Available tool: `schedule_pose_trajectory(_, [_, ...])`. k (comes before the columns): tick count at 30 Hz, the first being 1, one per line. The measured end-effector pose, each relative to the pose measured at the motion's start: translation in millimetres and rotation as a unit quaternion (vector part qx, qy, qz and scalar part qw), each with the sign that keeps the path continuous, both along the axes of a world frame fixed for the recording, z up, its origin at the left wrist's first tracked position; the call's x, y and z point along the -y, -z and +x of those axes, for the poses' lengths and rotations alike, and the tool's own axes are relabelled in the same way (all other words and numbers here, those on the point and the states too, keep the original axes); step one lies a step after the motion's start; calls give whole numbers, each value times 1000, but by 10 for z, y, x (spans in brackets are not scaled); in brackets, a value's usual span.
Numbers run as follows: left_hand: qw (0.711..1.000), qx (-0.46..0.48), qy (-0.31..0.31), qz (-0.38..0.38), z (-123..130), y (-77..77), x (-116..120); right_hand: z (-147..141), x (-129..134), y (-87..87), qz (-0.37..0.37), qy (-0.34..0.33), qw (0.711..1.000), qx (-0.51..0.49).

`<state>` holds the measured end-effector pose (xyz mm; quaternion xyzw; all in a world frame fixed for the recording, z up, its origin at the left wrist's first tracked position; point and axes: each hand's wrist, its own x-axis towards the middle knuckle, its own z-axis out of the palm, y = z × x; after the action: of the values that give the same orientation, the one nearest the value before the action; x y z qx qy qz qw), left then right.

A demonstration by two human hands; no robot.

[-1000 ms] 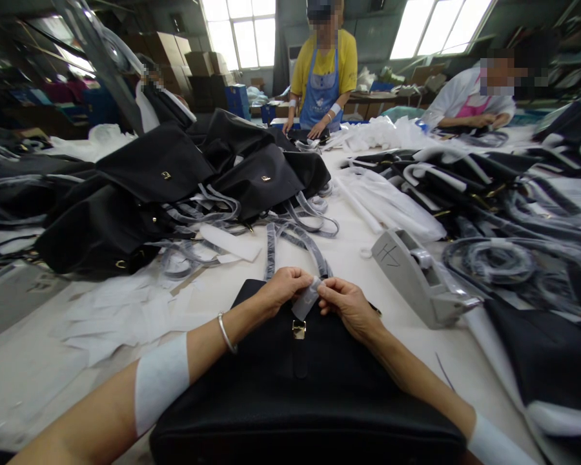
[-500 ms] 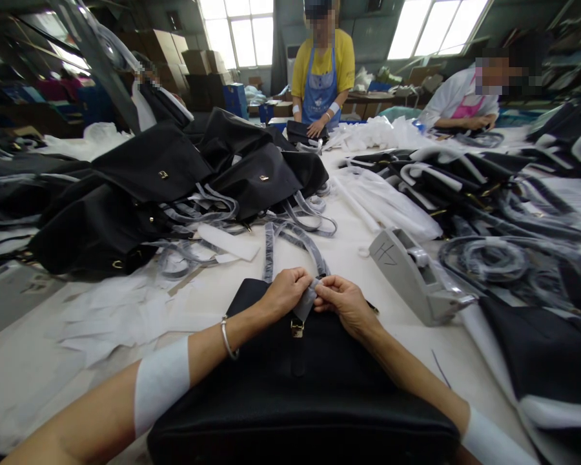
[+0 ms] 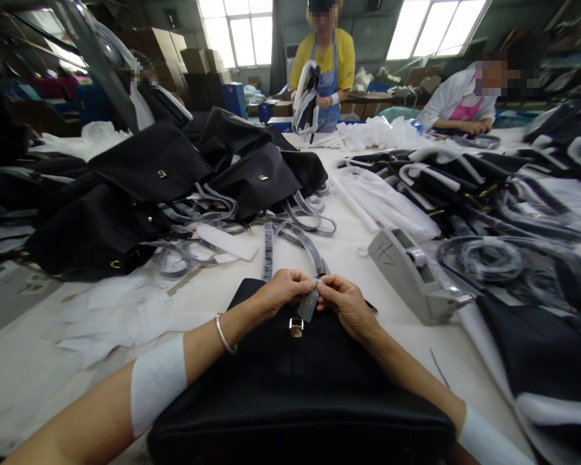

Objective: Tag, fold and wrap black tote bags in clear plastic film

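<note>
A black handbag (image 3: 290,403) lies in front of me, its handles (image 3: 314,252) wrapped in clear film and pointing away. Just above its gold buckle (image 3: 296,327), a short grey strip (image 3: 308,307), seemingly covered in film, hangs between my fingertips. My left hand (image 3: 286,289) pinches the strip's upper end from the left. From the right, the thumb and fingers of my right hand (image 3: 347,303) close on the same spot, touching the left fingertips. The strip's top is hidden by the fingers.
Right of the handbag stands a grey tape dispenser (image 3: 411,274). Black bags (image 3: 148,161) pile up at the left, above white sheets (image 3: 111,316). More bags (image 3: 465,171) and wrapped coiled straps (image 3: 489,258) lie at the right. Across the table, a person in yellow (image 3: 346,58) holds a wrapped bag.
My left fingers have shifted slightly right, meeting my right fingertips at the strip's top. Across the table, the person in yellow has raised a bag that lay on the table.
</note>
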<state>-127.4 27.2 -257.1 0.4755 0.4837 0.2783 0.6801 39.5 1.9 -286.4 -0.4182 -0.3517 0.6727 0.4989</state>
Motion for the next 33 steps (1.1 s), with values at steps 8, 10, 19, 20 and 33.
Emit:
schedule_pose_trajectory(8, [990,69,88,-81,-62,-11,-23,-13,-10,5,16,-20,999,40])
schedule_pose_trajectory(10, [987,75,93,-108,-91,-18,-33,-29,-14,19,44,-9,996,72])
schedule_pose_trajectory(19, [983,75,69,-155,-120,14,-29,85,-77,67,393,-23,813,428])
schedule_pose_trajectory(20, [983,76,62,-155,-116,20,-21,97,-73,49,414,-32,786,457])
schedule_pose_trajectory(33, [990,80,-1,-113,-15,22,65,155,-20,-74,463,-21,674,575])
